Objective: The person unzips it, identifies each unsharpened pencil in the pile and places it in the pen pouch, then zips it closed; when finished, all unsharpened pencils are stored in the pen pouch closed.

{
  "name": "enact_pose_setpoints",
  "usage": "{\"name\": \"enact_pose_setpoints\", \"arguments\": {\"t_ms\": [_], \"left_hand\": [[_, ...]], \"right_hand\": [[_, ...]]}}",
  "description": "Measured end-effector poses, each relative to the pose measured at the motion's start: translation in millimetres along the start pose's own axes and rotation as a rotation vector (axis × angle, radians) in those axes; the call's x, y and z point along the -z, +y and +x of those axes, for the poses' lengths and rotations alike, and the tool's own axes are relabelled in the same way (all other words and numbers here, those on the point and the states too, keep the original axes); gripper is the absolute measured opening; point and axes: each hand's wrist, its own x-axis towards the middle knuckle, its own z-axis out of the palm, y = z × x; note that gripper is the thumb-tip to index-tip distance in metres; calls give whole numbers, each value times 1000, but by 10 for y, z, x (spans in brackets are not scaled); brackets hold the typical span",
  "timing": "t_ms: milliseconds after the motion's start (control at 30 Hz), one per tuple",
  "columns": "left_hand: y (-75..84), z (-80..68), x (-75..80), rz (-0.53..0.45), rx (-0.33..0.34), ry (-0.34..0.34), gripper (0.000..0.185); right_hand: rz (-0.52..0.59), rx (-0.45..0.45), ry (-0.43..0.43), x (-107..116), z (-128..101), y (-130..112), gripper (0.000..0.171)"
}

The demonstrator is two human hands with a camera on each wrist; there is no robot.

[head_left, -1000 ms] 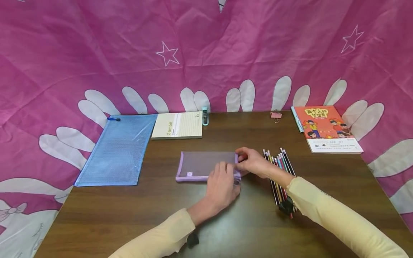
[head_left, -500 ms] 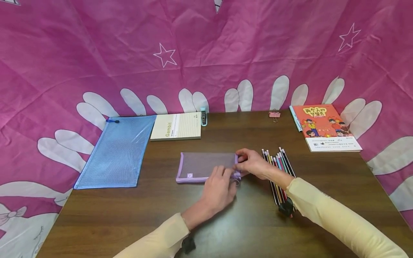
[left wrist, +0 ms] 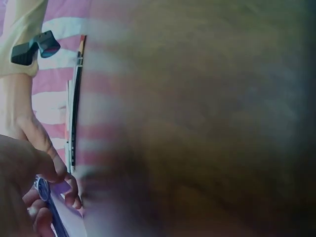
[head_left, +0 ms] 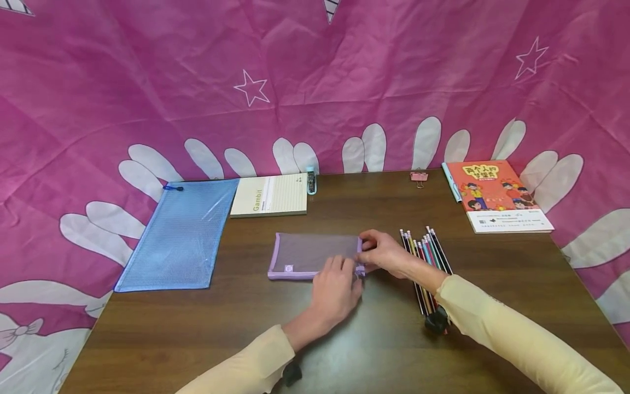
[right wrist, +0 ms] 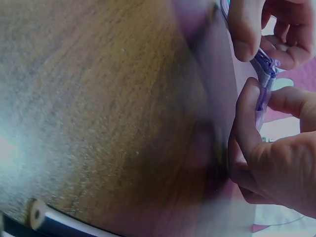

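Observation:
A purple-edged mesh zip pouch (head_left: 315,249) lies on the table, its zipper along the near side. At its right end, my right hand (head_left: 386,254) pinches the edge between thumb and fingers. My left hand (head_left: 336,290) is at the near right corner and pinches the zipper end, as the right wrist view shows. There the zipper corner (right wrist: 266,74) is lifted and bent between both hands. In the left wrist view, a round pull (left wrist: 43,188) shows beside the fingers. The left fingertips are partly hidden in the head view.
Several pencils (head_left: 418,268) lie in a bundle under the right forearm. A blue mesh zip bag (head_left: 177,235), a notepad (head_left: 270,194) and a small light-blue case (head_left: 311,181) lie at the back left. A pink binder clip (head_left: 419,177), a pen (head_left: 451,183) and an orange book (head_left: 497,189) lie at the back right.
My left hand has shifted slightly left and toward me along the zipper edge. The right hand keeps its hold on the pouch's right end.

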Motion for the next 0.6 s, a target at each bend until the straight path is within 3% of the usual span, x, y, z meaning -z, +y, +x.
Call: {"name": "enact_pose_setpoints", "arguments": {"t_ms": [133, 333, 600], "left_hand": [[-40, -24, 9, -39, -19, 1, 29], [-76, -39, 25, -55, -49, 7, 29], [-134, -15, 88, -72, -96, -4, 23]], "right_hand": [[29, -32, -19, -26, -42, 10, 73], [84, -8, -45, -58, -74, 58, 76], [51, 17, -57, -22, -78, 69, 78]]}}
